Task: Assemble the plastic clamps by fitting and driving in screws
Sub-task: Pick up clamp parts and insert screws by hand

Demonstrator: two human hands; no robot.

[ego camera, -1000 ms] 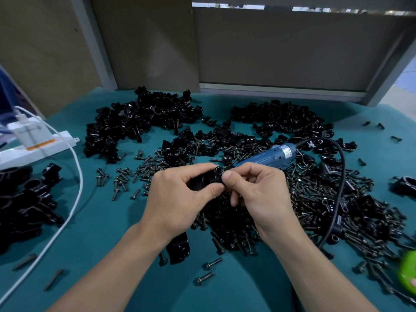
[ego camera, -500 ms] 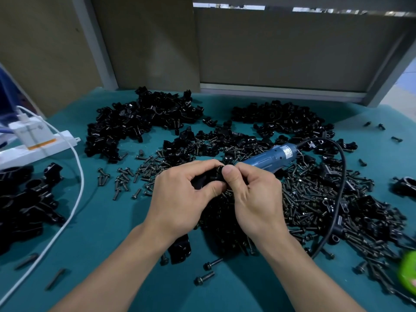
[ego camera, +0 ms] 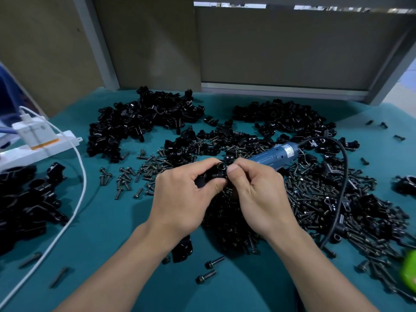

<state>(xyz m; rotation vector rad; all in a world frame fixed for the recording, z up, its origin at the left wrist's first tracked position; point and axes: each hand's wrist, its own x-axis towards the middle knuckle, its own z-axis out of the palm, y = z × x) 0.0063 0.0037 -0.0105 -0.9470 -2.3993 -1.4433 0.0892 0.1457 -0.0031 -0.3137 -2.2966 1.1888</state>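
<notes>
My left hand (ego camera: 182, 199) grips a black plastic clamp (ego camera: 212, 174) above the middle of the teal table (ego camera: 108, 221). My right hand (ego camera: 258, 194) pinches the clamp's right end with thumb and fingers; a round screw head (ego camera: 221, 165) shows on top of the clamp. Whether the right fingers also hold a screw is hidden. A blue electric screwdriver (ego camera: 273, 154) lies just behind my hands, its black cable (ego camera: 342, 188) looping to the right. Loose black screws (ego camera: 315, 194) are heaped to the right and under my hands.
Piles of black clamp halves (ego camera: 144, 122) lie at the back left, back right (ego camera: 286, 118) and far left (ego camera: 24, 199). A white power strip (ego camera: 38, 147) with a white cable (ego camera: 76, 199) sits at the left. A green object (ego camera: 408, 266) is at the right edge.
Both hands stay together on the clamp and have shifted only slightly; the right fingers have turned a little at the clamp's end.
</notes>
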